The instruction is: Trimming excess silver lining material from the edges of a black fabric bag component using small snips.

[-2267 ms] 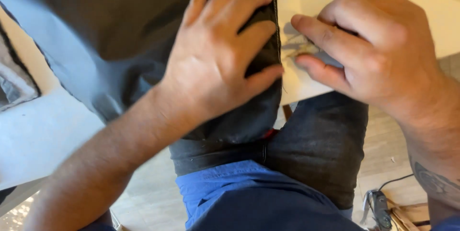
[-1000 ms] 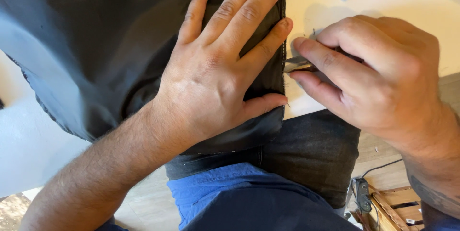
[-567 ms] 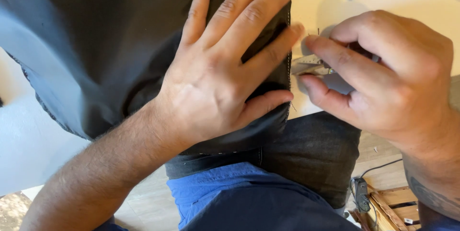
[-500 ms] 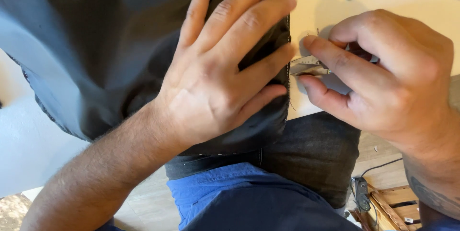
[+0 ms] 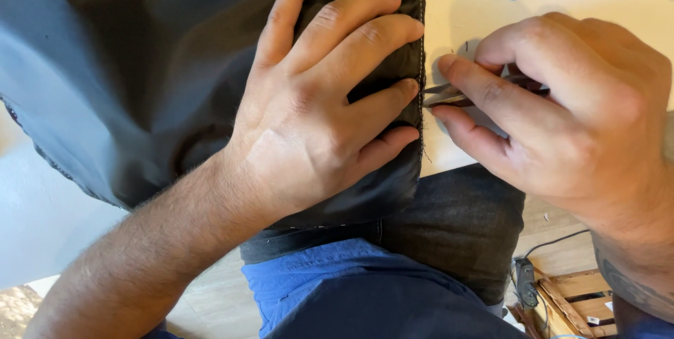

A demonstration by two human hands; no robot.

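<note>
Dark grey stitched-edge fabric (image 5: pixel 140 65) lies under the spread left hand (image 5: pixel 316 114), the right hand (image 5: pixel 562 121) beside it pinching small metal snips (image 5: pixel 442 94).

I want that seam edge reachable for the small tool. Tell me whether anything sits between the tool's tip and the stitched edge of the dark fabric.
Nothing visible does. The small metal tool in the right hand points straight at the stitched edge of the dark fabric. The left hand lies flat on the fabric, fingertips just short of that edge.
</note>
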